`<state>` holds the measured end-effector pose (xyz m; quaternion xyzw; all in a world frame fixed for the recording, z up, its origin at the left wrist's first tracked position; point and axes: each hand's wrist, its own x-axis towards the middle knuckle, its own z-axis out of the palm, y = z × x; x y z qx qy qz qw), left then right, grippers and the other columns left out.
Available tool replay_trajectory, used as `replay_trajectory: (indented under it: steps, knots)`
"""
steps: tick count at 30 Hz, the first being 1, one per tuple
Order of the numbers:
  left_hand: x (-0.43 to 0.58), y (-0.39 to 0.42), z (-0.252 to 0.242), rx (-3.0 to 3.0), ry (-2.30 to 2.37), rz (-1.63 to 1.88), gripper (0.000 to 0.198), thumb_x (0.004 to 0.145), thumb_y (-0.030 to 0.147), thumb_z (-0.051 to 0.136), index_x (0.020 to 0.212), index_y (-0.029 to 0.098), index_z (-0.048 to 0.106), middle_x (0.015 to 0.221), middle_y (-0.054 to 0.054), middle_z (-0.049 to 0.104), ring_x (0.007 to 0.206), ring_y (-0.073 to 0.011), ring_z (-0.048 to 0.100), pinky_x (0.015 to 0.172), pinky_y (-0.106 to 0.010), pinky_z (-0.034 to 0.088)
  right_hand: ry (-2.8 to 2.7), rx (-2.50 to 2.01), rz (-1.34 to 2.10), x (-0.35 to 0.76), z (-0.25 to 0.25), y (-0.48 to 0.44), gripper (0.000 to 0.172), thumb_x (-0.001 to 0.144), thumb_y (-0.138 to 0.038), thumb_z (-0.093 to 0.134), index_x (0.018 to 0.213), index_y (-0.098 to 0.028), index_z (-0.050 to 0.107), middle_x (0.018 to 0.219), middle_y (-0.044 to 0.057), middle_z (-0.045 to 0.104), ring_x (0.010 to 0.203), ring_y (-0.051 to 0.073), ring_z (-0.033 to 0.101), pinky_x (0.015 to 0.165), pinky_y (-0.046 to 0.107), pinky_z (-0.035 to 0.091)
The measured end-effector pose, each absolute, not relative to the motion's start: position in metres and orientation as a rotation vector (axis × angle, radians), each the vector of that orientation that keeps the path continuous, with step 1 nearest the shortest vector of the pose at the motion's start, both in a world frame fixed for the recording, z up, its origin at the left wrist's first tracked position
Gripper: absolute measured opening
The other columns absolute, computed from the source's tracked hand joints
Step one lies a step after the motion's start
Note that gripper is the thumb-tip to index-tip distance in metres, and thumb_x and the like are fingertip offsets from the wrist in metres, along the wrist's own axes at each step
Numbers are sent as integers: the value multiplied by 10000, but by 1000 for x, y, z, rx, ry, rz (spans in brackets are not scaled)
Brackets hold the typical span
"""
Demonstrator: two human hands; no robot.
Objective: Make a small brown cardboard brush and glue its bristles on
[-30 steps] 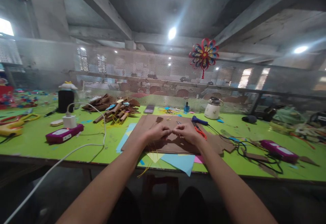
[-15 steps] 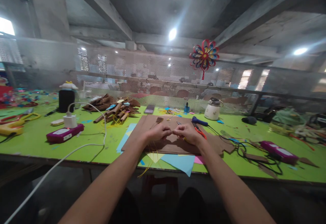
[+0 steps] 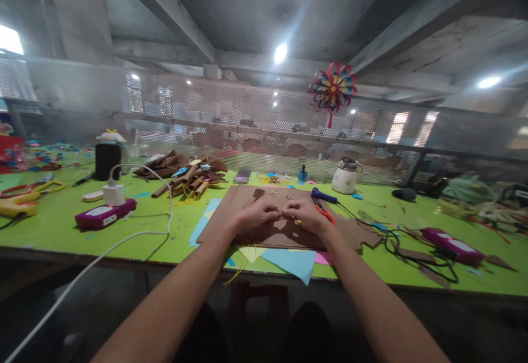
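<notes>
Over a brown cardboard sheet (image 3: 272,236), my left hand (image 3: 259,214) and my right hand (image 3: 304,214) meet with fingertips pinched together. Whatever sits between the fingertips is too small to make out. Beyond my left hand lies a small brown paper piece with a fringed end (image 3: 258,193). Thin yellow strings (image 3: 243,236) trail from near my left wrist over the table's front edge. Orange-handled scissors (image 3: 325,214) lie right of my right hand, partly covered by it. A blue-handled tool with a black cord (image 3: 324,195) rests just behind them.
Rolled brown paper pieces (image 3: 185,176) are heaped at back left. A purple power strip (image 3: 105,214) with a white charger stands left, another purple power strip (image 3: 451,246) right. A white jug (image 3: 345,179) and a blue bottle (image 3: 302,175) stand behind. Blue paper (image 3: 289,264) overhangs the front edge.
Both hands have shifted very slightly to the right, fingertips still pinched together over the cardboard. Nothing else on the table has visibly moved.
</notes>
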<state>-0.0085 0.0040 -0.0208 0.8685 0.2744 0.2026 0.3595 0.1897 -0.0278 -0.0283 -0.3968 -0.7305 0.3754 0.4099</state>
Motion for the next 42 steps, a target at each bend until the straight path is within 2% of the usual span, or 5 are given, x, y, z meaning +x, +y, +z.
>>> replay_trajectory:
  steps: [7, 16, 22, 28, 42]
  knots:
    - [-11, 2, -13, 2262, 760, 485, 342, 838, 414, 467, 678, 141, 597, 614, -38, 606, 584, -121, 514, 592, -247, 367, -1762, -930, 1067, 191, -30, -24, 228, 661, -338, 626, 559, -147, 555, 517, -25, 470, 482, 83, 381, 495, 238, 283]
    - [-12, 5, -17, 2197, 741, 470, 362, 822, 455, 502, 766, 121, 632, 565, -32, 595, 548, -116, 520, 564, -241, 376, -1895, -940, 977, 190, -33, -24, 267, 717, -401, 620, 643, -145, 614, 546, -18, 510, 523, 99, 431, 521, 233, 313]
    - [-12, -3, -12, 2095, 732, 430, 363, 815, 463, 511, 821, 121, 633, 673, -70, 659, 624, -145, 578, 626, -265, 408, -1891, -1011, 961, 192, -39, -17, 300, 699, -440, 638, 632, -151, 599, 516, -27, 503, 482, 91, 425, 477, 224, 303]
    - [-14, -5, -9, 2098, 720, 395, 334, 817, 454, 502, 759, 144, 612, 618, -41, 640, 615, -151, 588, 665, -285, 420, -1850, -1058, 994, 193, -45, -10, 343, 664, -465, 674, 573, -153, 563, 462, -41, 473, 421, 73, 384, 427, 218, 260]
    - [-20, 9, -18, 2126, 858, 471, 399, 760, 526, 552, 622, 153, 523, 504, -21, 576, 471, -115, 516, 504, -248, 356, -1688, -1033, 1154, 194, -45, -10, 366, 616, -440, 733, 539, -137, 542, 439, -49, 468, 388, 46, 357, 403, 202, 221]
